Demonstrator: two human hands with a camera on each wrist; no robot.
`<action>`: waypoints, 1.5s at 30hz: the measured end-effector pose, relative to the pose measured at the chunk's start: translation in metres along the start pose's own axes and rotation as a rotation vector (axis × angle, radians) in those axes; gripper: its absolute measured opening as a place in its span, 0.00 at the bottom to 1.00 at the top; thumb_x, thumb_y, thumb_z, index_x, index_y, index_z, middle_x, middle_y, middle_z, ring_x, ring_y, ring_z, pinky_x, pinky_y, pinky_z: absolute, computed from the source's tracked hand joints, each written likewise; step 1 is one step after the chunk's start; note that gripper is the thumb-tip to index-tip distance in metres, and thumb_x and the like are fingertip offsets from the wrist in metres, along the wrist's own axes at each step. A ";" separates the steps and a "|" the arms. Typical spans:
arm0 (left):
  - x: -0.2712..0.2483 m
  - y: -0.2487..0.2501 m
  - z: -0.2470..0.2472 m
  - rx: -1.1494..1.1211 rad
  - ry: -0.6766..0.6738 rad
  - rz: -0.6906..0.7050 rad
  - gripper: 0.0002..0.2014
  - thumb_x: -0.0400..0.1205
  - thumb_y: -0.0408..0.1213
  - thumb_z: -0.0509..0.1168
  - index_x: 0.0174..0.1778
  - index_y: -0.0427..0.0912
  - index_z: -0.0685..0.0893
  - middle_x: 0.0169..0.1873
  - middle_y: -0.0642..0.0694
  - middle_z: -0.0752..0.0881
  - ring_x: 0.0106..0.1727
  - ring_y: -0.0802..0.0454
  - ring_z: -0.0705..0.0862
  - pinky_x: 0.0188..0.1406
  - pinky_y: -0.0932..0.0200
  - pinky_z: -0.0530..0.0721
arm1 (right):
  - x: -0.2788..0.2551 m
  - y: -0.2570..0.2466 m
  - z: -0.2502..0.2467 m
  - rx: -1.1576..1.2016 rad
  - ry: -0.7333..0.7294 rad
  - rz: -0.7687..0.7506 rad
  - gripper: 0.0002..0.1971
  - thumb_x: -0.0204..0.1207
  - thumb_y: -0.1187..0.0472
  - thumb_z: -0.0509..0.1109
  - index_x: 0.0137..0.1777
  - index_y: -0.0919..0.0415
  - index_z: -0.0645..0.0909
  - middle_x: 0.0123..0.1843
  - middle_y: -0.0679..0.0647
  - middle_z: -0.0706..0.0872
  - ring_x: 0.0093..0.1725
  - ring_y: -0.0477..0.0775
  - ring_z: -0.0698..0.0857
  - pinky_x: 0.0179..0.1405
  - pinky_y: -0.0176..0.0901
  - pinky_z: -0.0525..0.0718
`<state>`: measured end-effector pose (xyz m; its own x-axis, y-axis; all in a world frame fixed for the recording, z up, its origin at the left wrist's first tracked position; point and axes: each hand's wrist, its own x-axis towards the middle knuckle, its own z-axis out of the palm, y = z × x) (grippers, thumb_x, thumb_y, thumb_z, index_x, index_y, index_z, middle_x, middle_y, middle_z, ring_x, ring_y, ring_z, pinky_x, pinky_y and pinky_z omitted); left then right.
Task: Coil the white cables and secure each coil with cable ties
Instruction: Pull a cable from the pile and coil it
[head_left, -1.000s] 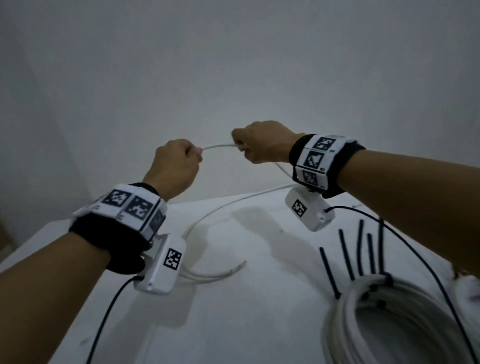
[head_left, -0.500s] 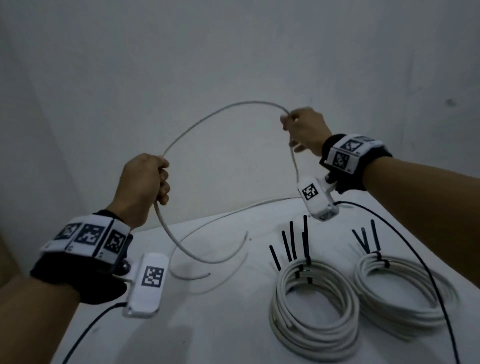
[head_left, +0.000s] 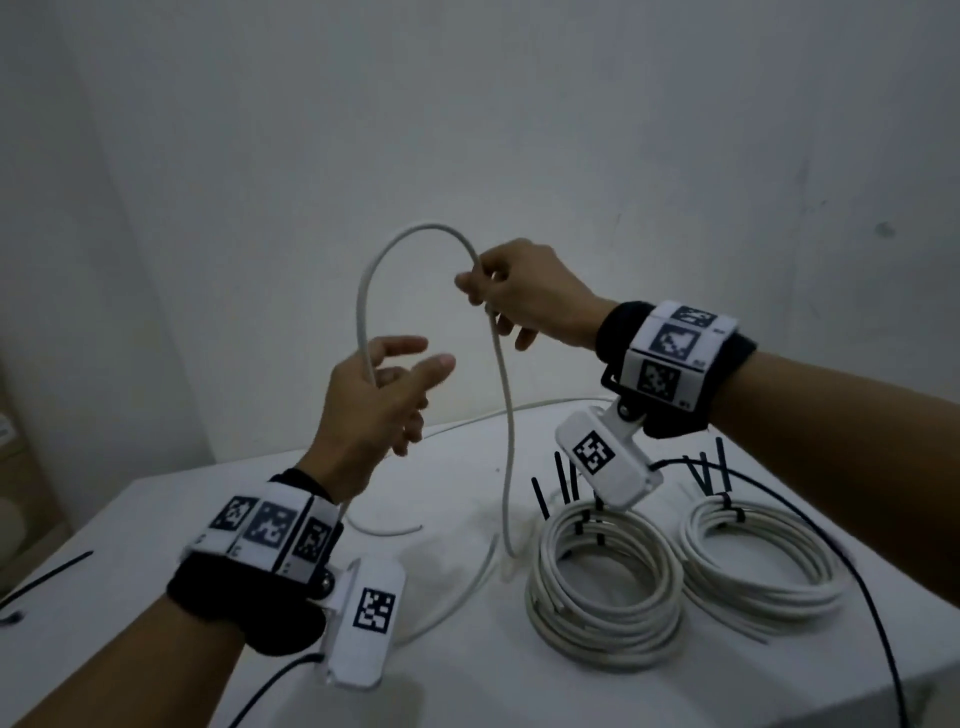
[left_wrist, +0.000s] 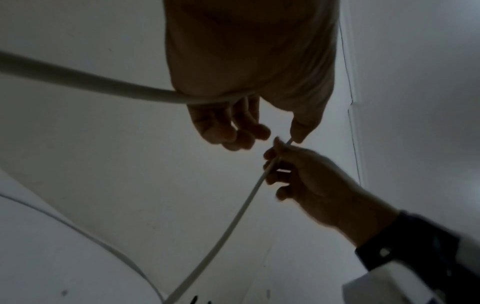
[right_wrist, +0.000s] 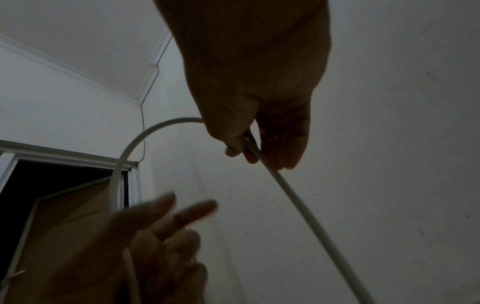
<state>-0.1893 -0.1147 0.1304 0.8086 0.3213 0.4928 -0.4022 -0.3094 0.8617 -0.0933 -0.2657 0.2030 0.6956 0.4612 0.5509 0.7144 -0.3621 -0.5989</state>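
Item in hand: one loose white cable (head_left: 363, 291), raised above the table (head_left: 260, 519) in its first arch, the tail trailing down to the surface. It is pinched between thumb and fingertips of the right hand (head_left: 524, 296); the left hand (head_left: 374, 400) is spread, thumb and forefinger extended, the cable lying across its palm, lower fingers possibly curled round it. Step judged: first loop being formed. Next required: the pinched strand brought into the left palm. Counted: two finished coils (head_left: 605, 582), tied with black cable ties (head_left: 563, 475); one loose tie (head_left: 47, 574) at the left.

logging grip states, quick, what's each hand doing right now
Left hand: thumb and forefinger straight, white cable running through it; a grip cannot be told.
Right hand: pinching the same cable.
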 end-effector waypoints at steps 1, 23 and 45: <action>0.000 0.007 -0.001 -0.033 0.058 0.042 0.14 0.76 0.43 0.74 0.53 0.41 0.83 0.21 0.50 0.78 0.19 0.52 0.74 0.15 0.63 0.69 | -0.003 0.002 0.004 -0.003 -0.023 0.023 0.13 0.81 0.53 0.65 0.44 0.63 0.82 0.38 0.53 0.85 0.31 0.52 0.85 0.21 0.41 0.86; 0.006 -0.006 -0.056 0.487 0.242 -0.169 0.26 0.74 0.44 0.75 0.65 0.37 0.79 0.51 0.42 0.85 0.49 0.45 0.83 0.49 0.51 0.84 | -0.064 0.046 0.015 0.504 -0.278 0.382 0.21 0.84 0.42 0.54 0.34 0.54 0.61 0.25 0.47 0.59 0.22 0.47 0.58 0.20 0.37 0.62; 0.016 0.045 0.005 0.487 -0.189 0.473 0.14 0.85 0.51 0.60 0.51 0.46 0.85 0.41 0.52 0.87 0.43 0.57 0.84 0.44 0.52 0.82 | -0.053 -0.036 -0.034 0.255 -0.367 0.025 0.16 0.82 0.54 0.65 0.45 0.69 0.79 0.24 0.47 0.68 0.21 0.45 0.64 0.18 0.36 0.63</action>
<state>-0.1924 -0.1276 0.1761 0.6731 -0.0941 0.7336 -0.5271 -0.7568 0.3865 -0.1533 -0.3044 0.2155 0.6060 0.7285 0.3194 0.6243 -0.1867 -0.7585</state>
